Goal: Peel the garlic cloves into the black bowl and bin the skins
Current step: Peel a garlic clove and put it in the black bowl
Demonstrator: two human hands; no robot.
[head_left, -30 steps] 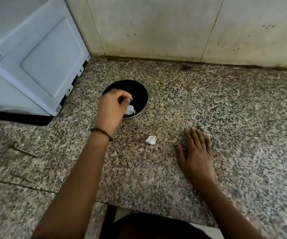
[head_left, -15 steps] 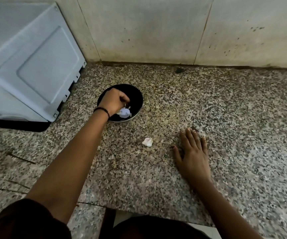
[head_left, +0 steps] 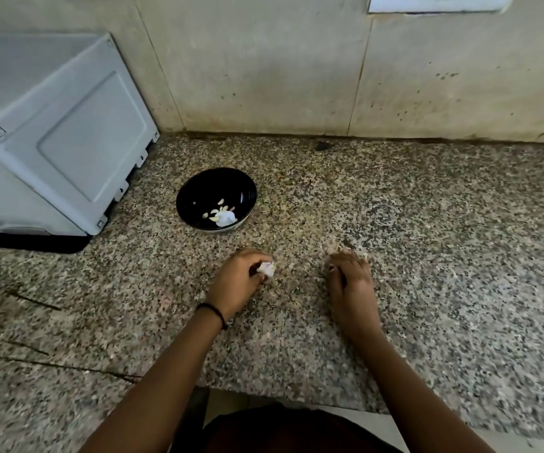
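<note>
Left hand (head_left: 239, 277) pinches 1 white garlic clove (head_left: 266, 269) low over the granite counter (head_left: 427, 256), close to the body, a handy spot for 2-handed peeling. Right hand (head_left: 350, 277) is on the counter, well apart from the left and blurred, so I can't tell if it grips anything. Black bowl (head_left: 205, 184) stands further back beside the grey appliance (head_left: 68, 142). It holds several peeled cloves (head_left: 220, 210) plus 1 white scrap (head_left: 227, 218), likely skin to bin. No bin in view.
</note>
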